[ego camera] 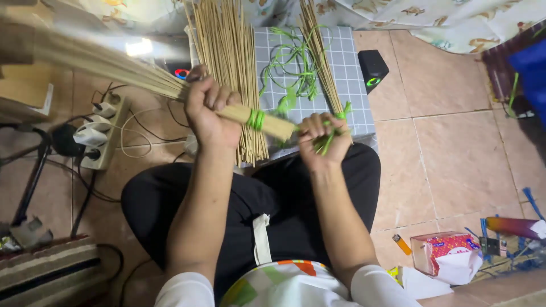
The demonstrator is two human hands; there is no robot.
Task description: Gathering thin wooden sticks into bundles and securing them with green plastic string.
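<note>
My left hand [207,111] grips a thick bundle of thin bamboo sticks [114,71] that runs from the upper left down to the middle. A green plastic band [256,119] is wound around the bundle near its cut end. My right hand [324,139] pinches the loose ends of the green strip [329,136] just right of that end. I sit cross-legged in black trousers [284,199].
More loose sticks [227,51] and tangled green strips [293,65] lie on a grey checked board [352,74] ahead. A power strip with plugs [99,133] sits left. A black speaker [372,68], an orange lighter [401,244], a tissue pack [446,256] are at right.
</note>
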